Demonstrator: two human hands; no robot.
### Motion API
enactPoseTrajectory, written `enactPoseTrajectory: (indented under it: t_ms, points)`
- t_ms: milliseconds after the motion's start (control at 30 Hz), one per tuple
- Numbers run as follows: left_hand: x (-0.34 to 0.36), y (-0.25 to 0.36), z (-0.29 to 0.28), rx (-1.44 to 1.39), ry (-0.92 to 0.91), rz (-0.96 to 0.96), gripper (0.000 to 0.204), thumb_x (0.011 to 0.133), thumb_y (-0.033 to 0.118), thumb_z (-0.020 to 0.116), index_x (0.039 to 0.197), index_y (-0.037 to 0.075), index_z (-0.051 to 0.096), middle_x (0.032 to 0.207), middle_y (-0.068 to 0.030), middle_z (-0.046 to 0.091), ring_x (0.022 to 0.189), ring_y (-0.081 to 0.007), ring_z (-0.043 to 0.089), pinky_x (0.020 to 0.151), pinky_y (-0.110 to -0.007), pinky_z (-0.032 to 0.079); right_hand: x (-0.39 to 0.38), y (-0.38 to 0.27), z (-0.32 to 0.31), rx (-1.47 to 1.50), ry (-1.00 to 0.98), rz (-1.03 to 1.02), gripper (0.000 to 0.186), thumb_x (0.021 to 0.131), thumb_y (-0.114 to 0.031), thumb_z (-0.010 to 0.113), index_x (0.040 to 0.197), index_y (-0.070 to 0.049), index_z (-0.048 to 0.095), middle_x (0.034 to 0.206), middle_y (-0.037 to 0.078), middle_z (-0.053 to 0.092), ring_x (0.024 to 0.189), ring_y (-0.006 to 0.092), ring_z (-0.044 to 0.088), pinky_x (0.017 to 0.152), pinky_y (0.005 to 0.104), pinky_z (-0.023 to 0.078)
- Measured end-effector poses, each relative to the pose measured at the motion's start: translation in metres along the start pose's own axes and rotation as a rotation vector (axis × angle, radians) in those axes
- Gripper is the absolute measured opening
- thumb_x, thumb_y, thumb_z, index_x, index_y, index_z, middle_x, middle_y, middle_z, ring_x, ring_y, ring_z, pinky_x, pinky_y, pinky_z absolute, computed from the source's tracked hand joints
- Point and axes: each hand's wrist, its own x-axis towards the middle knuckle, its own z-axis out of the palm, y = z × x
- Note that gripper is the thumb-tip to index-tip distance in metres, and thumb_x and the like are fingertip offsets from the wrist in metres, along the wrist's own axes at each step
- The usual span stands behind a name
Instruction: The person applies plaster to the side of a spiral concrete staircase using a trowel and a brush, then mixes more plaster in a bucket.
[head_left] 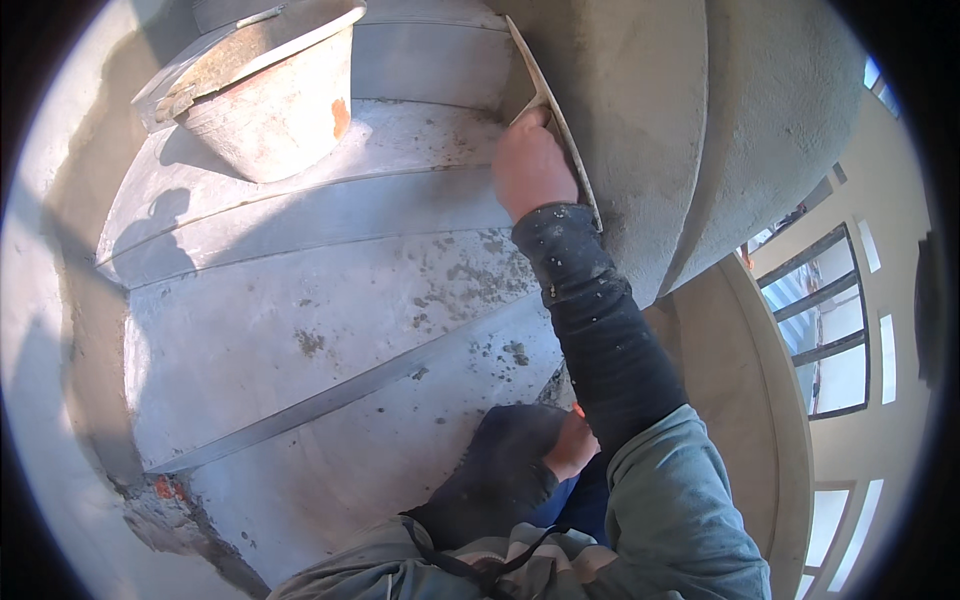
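My right hand [537, 165] is closed around the handle of a plastering float [566, 130], whose long thin blade shows nearly edge-on. The float lies along the lower part of a curved grey plastered wall [650, 120], beside the steps. Lower down, close to my body, is my left hand [572, 448], partly covered by my right forearm. Its fingers are hidden, and a small orange spot shows beside it. Both forearms wear dark sleeves; the right one is flecked with plaster.
A plaster-crusted bucket [285, 105] stands on an upper step at the far left. Pale curved steps [330, 320] carry scattered mortar crumbs. Broken, rough mortar [180, 510] edges the lower left. On the right are a curved ledge [740, 370] and a dark-framed window [820, 320].
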Motion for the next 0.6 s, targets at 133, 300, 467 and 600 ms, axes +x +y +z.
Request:
enactPoseTrajectory:
  t_ms: [133,300,467,600]
  points:
    - [0.000,0.008,0.003,-0.026,-0.007,-0.020,0.013,0.104,0.020,0.051,0.102,0.009,0.059,0.092,0.0004,0.060,0.074,-0.0065,0.054,0.063,-0.024,0.043,-0.012,0.006,0.012,-0.284,-0.012,-0.247,0.021,0.091,-0.006,0.051,0.099,0.014,0.050,0.076,0.022,0.066,0.071,0.0304,0.073,0.061,0.0359,0.060]
    - [-0.005,0.011,-0.009,-0.082,-0.010,-0.088,0.013,0.104,0.020,0.051,0.104,0.009,0.057,0.098,-0.0022,0.059,0.080,-0.0091,0.054,0.068,-0.026,0.043,-0.014,-0.007,-0.010,-0.041,0.091,-0.102,0.021,0.092,-0.006,0.050,0.099,0.014,0.051,0.076,0.020,0.067,0.068,0.0275,0.073,0.058,0.0350,0.061]
    - [-0.006,0.006,-0.003,-0.062,-0.017,-0.086,0.013,0.104,0.021,0.051,0.105,0.008,0.056,0.103,-0.0048,0.058,0.086,-0.0118,0.054,0.072,-0.029,0.044,-0.005,-0.007,0.012,-0.343,0.059,-0.113,0.022,0.093,-0.008,0.050,0.099,0.012,0.051,0.084,0.023,0.069,0.071,0.0273,0.074,0.062,0.0356,0.061]
    - [-0.003,0.016,-0.007,-0.044,-0.026,-0.100,0.014,0.104,0.021,0.051,0.106,0.008,0.055,0.107,-0.0068,0.057,0.091,-0.0138,0.054,0.076,-0.030,0.044,-0.023,0.001,0.007,-0.139,-0.083,-0.040,0.027,0.094,-0.013,0.051,0.102,0.013,0.049,0.081,0.024,0.068,0.074,0.0310,0.074,0.063,0.0372,0.061]
